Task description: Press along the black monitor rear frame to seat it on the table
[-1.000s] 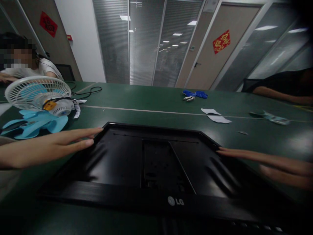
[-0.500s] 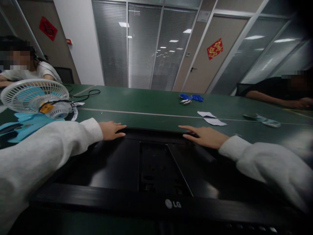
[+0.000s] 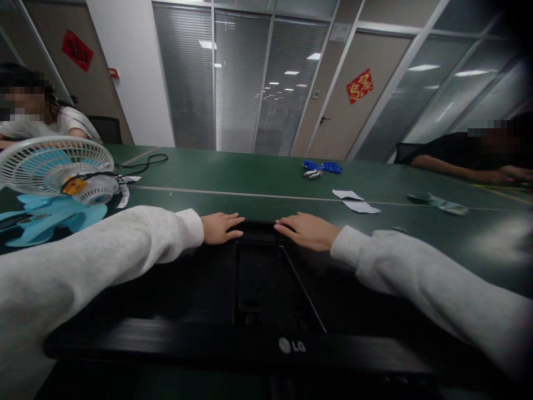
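A black LG monitor housing (image 3: pixel 166 328) lies in front of me, its bezel and logo along the near edge. A rectangular recess (image 3: pixel 266 283) sits in its middle. My left hand (image 3: pixel 222 228) rests on the far edge, left of centre, its fingers stretched out and the thumb apart. On the same edge, right of centre, lies my right hand (image 3: pixel 308 230), open, its fingers reaching toward the left one. A gap separates the two hands. The undersides of the fingers are hidden.
On the green table (image 3: pixel 216 172) stand a white fan (image 3: pixel 58 166) and blue fan blades (image 3: pixel 54 216) at left. Blue gloves (image 3: pixel 322 168), folded paper (image 3: pixel 356 201) and a clear packet (image 3: pixel 441 204) lie farther off. One person (image 3: pixel 70 122) sits at left, another (image 3: pixel 453 155) at right.
Both hands have slid inward along the far edge, my left hand to the right and my right hand to the left. The housing stays in about the same place.
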A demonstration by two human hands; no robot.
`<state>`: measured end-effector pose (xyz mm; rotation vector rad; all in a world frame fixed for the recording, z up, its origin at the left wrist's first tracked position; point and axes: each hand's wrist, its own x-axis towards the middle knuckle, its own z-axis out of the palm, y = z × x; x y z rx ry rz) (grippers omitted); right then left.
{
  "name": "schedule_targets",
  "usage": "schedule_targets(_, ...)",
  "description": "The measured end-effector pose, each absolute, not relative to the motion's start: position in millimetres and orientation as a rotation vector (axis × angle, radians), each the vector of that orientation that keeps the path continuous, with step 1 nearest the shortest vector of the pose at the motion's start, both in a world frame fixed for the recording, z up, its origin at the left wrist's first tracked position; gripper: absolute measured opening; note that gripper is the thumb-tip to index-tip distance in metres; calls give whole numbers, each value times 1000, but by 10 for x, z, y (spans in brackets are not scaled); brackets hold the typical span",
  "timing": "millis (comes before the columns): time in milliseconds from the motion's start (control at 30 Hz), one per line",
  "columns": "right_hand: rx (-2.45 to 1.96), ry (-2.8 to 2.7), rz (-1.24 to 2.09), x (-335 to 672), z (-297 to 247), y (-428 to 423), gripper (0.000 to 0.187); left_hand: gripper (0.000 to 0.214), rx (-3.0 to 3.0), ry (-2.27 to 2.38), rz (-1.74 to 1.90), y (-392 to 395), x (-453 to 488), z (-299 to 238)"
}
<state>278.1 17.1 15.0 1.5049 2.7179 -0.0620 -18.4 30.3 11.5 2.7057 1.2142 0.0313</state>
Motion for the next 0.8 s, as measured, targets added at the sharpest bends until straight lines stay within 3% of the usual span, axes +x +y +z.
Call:
schedule_targets(500, 1317, 2949, -104, 2301, -71, -15, 53, 51, 2664, 1173, 258, 173, 149, -163)
schedule_targets(667, 1210, 2833, -133, 2289, 405, -76, 49, 45, 2620, 1091, 152, 143, 100, 190)
schedule_targets(800, 1011, 2869, -123, 2391, 1014, -626, 42, 37, 2614, 937, 120, -369, -35, 772)
